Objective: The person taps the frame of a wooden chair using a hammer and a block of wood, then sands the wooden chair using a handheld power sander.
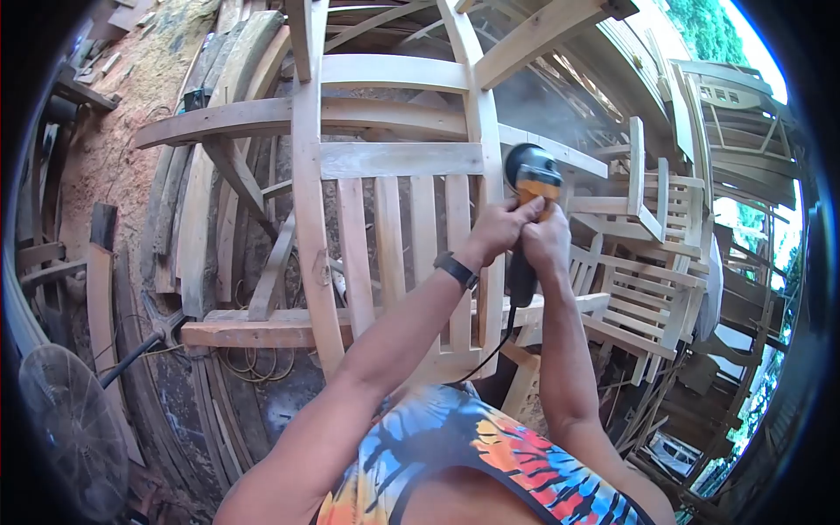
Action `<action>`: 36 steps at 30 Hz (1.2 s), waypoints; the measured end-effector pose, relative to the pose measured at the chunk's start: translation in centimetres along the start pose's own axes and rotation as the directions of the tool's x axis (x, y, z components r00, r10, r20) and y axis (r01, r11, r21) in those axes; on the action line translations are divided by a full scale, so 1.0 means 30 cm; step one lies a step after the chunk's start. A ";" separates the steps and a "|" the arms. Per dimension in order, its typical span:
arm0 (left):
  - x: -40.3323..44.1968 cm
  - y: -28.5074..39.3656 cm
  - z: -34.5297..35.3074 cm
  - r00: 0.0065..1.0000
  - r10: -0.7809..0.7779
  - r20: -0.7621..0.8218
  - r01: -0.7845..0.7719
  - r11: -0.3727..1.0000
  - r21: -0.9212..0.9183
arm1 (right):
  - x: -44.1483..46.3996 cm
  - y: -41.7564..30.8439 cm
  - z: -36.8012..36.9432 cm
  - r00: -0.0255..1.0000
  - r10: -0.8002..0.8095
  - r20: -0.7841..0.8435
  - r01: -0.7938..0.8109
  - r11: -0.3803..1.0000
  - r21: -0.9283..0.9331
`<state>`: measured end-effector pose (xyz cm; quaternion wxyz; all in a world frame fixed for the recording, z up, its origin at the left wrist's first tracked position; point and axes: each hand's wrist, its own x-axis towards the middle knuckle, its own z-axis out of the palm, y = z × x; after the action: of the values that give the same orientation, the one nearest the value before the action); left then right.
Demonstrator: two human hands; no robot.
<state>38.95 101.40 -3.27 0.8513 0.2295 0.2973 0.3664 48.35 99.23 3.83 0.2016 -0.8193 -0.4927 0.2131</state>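
Note:
A yellow and black angle grinder [537, 187] is in both my hands, its round head up against the right-hand post of a pale wooden chair frame [402, 159]. My left hand [501, 230], with a dark watch on the wrist, is closed around the tool's near side. Beside it, my right hand [547, 238] wraps the body from the right. The grinder's black rear end and cord [503, 337] hang down below the hands. Whitish dust hangs in the air past the head. Upright slats fill the lower part of the frame.
Slatted wooden chair frames [643, 289] are stacked at the right. A wooden beam [254, 333] runs under the frame I work on. At the lower left stands a fan [74, 429]. Long planks [223, 166] lie on the left, near sawdust [114, 122].

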 end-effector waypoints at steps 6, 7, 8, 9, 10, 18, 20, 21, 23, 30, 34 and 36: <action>-0.223 0.161 -0.282 0.624 0.779 0.067 0.210 -0.249 0.945 | -0.135 0.235 -0.115 0.988 0.124 0.089 -0.152 0.820 0.552; -0.227 0.165 -0.372 0.637 0.771 0.006 0.330 -0.280 0.901 | -0.164 0.262 -0.134 0.984 0.138 0.116 -0.180 0.801 0.572; -0.219 0.157 -0.458 0.640 0.766 -0.053 0.440 -0.310 0.843 | -0.189 0.288 -0.148 0.979 0.151 0.140 -0.205 0.780 0.591; -0.223 0.155 -0.518 0.637 0.769 -0.053 0.451 -0.316 0.835 | -0.213 0.318 -0.152 0.978 0.144 0.149 -0.206 0.774 0.599; -0.224 0.154 -0.568 0.664 0.742 -0.088 0.472 -0.325 0.819 | -0.232 0.350 -0.152 0.974 0.172 0.149 -0.228 0.753 0.617; -0.114 0.071 -0.526 0.675 0.723 -0.148 0.514 -0.317 0.797 | -0.324 0.438 -0.229 0.962 0.209 0.173 -0.271 0.734 0.623; -0.068 0.053 -0.491 0.669 0.731 -0.133 0.490 -0.300 0.819 | -0.327 0.448 -0.256 0.964 0.211 0.161 -0.265 0.732 0.628; -0.045 0.042 -0.474 0.700 0.691 -0.183 0.504 -0.296 0.811 | -0.330 0.454 -0.266 0.965 0.217 0.149 -0.261 0.730 0.632; 0.011 0.016 -0.444 0.691 0.700 -0.183 0.495 -0.274 0.824 | -0.326 0.472 -0.279 0.967 0.221 0.125 -0.249 0.727 0.639; 0.077 -0.087 -0.282 0.742 0.668 -0.055 0.250 -0.200 0.947 | -0.291 0.483 -0.293 0.940 0.274 0.202 -0.338 0.686 0.644; -0.153 -0.055 -0.156 0.922 0.387 0.028 -0.048 0.044 0.998 | -0.248 0.406 -0.213 0.966 0.165 0.199 -0.256 0.710 0.657; -0.308 0.005 -0.089 0.958 0.144 -0.246 0.221 0.172 0.960 | -0.242 0.329 -0.154 0.975 0.070 0.210 -0.182 0.791 0.584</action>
<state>31.95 94.91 -1.97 0.4600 0.6605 0.5857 0.0950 54.92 87.90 3.41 0.3910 -0.7220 -0.3600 0.4429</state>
